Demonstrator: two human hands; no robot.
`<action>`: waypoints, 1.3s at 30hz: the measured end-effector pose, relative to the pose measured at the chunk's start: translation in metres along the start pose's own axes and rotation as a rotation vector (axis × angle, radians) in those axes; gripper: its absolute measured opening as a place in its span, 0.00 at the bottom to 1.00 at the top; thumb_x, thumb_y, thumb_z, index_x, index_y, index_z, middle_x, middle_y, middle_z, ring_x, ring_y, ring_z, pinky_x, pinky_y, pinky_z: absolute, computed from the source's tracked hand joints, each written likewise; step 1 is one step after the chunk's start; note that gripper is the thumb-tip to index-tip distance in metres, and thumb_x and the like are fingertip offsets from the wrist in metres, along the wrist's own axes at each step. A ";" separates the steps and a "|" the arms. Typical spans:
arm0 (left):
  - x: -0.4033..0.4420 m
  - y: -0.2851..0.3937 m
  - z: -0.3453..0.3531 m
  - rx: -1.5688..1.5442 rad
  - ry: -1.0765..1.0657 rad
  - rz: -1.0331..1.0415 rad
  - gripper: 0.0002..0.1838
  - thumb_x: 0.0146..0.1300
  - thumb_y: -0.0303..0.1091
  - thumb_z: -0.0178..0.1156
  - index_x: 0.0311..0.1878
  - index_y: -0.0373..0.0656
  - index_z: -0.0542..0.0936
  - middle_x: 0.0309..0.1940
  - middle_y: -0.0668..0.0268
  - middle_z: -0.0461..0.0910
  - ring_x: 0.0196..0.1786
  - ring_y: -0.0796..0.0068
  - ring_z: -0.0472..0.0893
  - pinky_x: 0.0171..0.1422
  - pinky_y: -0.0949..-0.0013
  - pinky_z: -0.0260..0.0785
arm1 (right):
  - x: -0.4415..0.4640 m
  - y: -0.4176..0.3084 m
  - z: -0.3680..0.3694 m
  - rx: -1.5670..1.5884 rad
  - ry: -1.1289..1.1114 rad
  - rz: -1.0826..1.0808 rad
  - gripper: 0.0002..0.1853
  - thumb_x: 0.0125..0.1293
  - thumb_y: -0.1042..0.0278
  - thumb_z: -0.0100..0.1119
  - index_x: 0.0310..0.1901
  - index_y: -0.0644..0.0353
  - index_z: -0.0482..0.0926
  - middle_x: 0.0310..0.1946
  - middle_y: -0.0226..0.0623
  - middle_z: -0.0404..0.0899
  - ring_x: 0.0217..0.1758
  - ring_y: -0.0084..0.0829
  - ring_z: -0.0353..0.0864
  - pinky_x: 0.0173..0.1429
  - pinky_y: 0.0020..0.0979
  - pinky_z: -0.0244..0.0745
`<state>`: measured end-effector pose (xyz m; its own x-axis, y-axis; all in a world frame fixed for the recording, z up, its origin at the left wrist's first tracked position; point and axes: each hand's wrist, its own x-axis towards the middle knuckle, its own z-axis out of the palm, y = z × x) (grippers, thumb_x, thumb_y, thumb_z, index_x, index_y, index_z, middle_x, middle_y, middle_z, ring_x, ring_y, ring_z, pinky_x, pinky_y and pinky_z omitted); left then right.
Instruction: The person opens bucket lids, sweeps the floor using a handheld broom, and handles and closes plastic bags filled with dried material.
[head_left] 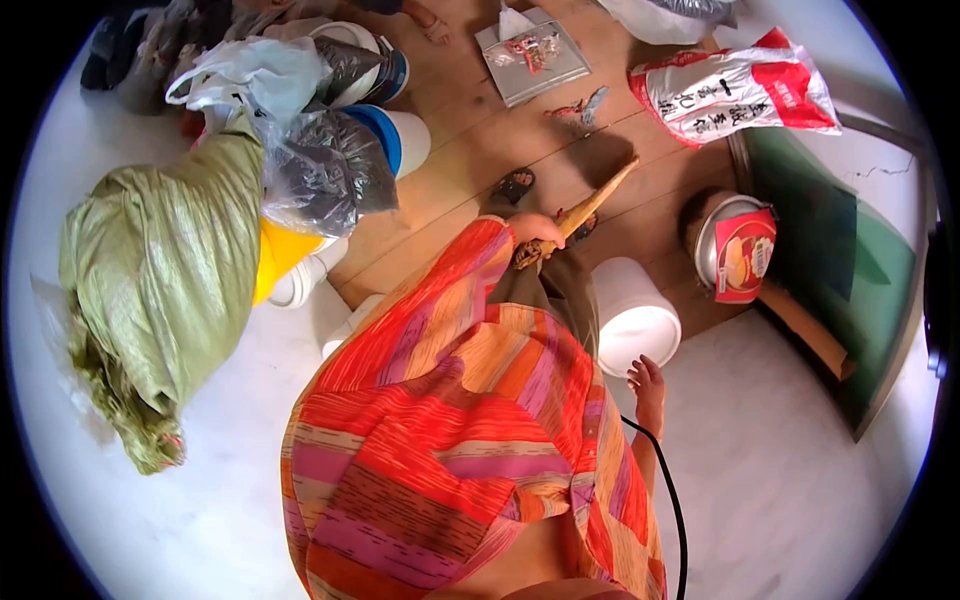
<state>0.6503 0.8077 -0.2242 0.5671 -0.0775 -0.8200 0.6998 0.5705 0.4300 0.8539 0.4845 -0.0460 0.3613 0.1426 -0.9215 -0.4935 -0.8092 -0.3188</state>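
Observation:
My left hand (540, 231) is closed around a yellow-brown, tapered straw broom (598, 195). The broom's narrow end points away to the upper right, over the wooden floor, and a dark, ragged end shows just below my fingers. Lower right, my right hand (648, 384) hangs with its fingers apart and nothing in it, close to a white bucket (632, 300). Beyond the broom tip, scraps of litter (580, 107) lie on the floor. Farther off is a flat grey dustpan (540, 75) with more litter on it.
On the left stand a large green woven sack (165, 250), stuffed plastic bags (330, 170) and a blue-rimmed bucket (412, 142). To the right are a red-and-white printed sack (735, 90), a pot (712, 225) with a red packet (745, 255), and a green board (835, 250). A black cable (677, 500) hangs beside me.

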 end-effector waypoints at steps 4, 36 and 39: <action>0.005 0.008 -0.019 0.247 -0.016 -0.090 0.24 0.49 0.42 0.61 0.44 0.35 0.71 0.28 0.60 0.78 0.25 0.70 0.78 0.29 0.66 0.70 | -0.012 0.042 0.046 0.075 -0.006 0.106 0.18 0.64 0.67 0.49 0.54 0.63 0.68 0.43 0.37 0.74 0.37 0.23 0.75 0.37 0.21 0.70; -0.183 0.027 -0.190 0.106 0.317 -0.127 0.21 0.50 0.31 0.61 0.50 0.40 0.72 0.27 0.67 0.75 0.23 0.77 0.73 0.26 0.73 0.69 | -0.010 0.010 0.126 0.023 -0.039 -0.014 0.19 0.64 0.66 0.48 0.54 0.64 0.69 0.44 0.35 0.75 0.39 0.22 0.75 0.40 0.22 0.71; -0.174 0.016 -0.178 0.164 0.294 -0.099 0.20 0.50 0.32 0.61 0.47 0.40 0.73 0.27 0.66 0.75 0.25 0.76 0.74 0.26 0.72 0.69 | -0.007 0.011 0.123 0.011 -0.036 -0.070 0.20 0.64 0.64 0.48 0.55 0.65 0.66 0.45 0.36 0.74 0.37 0.20 0.74 0.40 0.21 0.70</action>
<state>0.4854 0.9763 -0.1414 0.3602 0.1260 -0.9243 0.8193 0.4310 0.3781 0.7489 0.5449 -0.0699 0.3671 0.2191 -0.9040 -0.4764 -0.7904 -0.3850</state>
